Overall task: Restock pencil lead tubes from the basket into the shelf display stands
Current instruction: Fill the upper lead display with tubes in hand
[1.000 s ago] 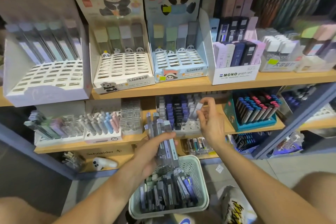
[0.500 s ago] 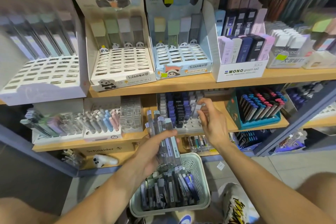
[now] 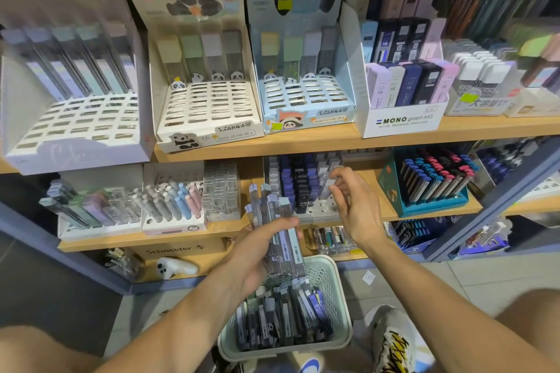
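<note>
The right hand (image 3: 356,206) has moved down a little from the grey stand (image 3: 318,209) on the middle shelf. Before, it held a pale tube up by its fingertips. Now the fingers are looser and the tube (image 3: 328,186) sits at the stand, just at the fingertips.

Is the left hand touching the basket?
Apart. The head view shows the left hand gripping a bundle of lead tubes above the basket, with mesh wall visible below the fingers.
</note>
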Action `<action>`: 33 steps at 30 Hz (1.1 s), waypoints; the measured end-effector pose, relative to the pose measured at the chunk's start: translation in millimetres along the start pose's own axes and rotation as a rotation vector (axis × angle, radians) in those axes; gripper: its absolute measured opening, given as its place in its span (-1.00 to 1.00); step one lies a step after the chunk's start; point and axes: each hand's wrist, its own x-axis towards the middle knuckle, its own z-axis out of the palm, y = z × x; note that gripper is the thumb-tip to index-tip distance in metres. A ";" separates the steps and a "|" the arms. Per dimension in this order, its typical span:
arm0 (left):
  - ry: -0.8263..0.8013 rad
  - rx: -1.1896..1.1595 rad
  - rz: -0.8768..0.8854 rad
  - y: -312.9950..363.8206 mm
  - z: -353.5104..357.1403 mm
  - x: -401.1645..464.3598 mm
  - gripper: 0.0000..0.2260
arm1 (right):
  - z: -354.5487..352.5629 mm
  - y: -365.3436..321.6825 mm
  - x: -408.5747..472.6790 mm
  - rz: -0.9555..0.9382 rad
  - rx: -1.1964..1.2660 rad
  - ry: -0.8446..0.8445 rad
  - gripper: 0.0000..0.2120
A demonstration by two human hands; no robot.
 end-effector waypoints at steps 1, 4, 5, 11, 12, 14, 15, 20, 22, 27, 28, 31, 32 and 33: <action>-0.001 -0.002 -0.004 0.0 0.4 -0.3 -0.52 | 0.1 -1.0 0.5 0.002 0.000 0.001 -0.81; -0.002 0.001 -0.012 0.0 1.1 -1.2 -0.54 | 2.0 0.4 0.8 -0.005 -0.020 -0.036 -0.85; -0.002 0.002 -0.013 0.2 1.1 -1.6 -0.55 | 2.3 0.5 0.6 -0.008 -0.032 -0.051 -0.87; -0.002 -0.002 -0.019 1.0 0.6 -3.0 -0.53 | -1.9 -3.0 3.3 -0.011 -0.153 0.044 -0.80; 0.000 -0.002 -0.020 1.0 0.7 -3.0 -0.51 | -1.2 -2.7 3.2 -0.006 -0.159 0.052 -0.77; -0.002 0.000 -0.020 1.3 1.3 -3.6 -0.48 | -0.3 -3.1 2.3 -0.004 -0.177 0.047 -0.73; -0.004 0.000 -0.018 1.5 1.7 -4.1 -0.46 | -0.5 -4.3 1.3 0.007 -0.190 0.043 -0.71; -0.007 -0.014 -0.012 4.8 2.1 -6.3 -0.42 | 0.2 -47.7 -11.4 0.168 -0.032 0.078 -0.76; -0.009 -0.028 -0.004 5.7 1.4 -7.7 -0.44 | 1.3 -76.6 -23.2 0.276 0.203 -0.005 -0.87; -0.037 -0.050 0.002 5.6 -4.0 -16.8 -0.45 | -17.0 -119.7 -36.6 0.593 0.619 -0.257 -0.92; -0.047 -0.055 0.008 6.4 -5.5 -20.2 -0.47 | -23.9 -124.4 -36.1 0.610 0.675 -0.283 -0.88; -0.052 -0.096 0.033 11.7 -12.2 -33.6 -0.53 | -34.6 -141.0 -38.7 0.548 0.655 -0.406 -0.74; -0.057 -0.110 0.040 14.2 -15.5 -38.8 -0.56 | -35.4 -148.6 -39.9 0.524 0.629 -0.426 -0.70; -0.067 -0.120 0.047 16.8 -19.3 -45.4 -0.61 | -35.3 -155.9 -40.5 0.509 0.620 -0.434 -0.68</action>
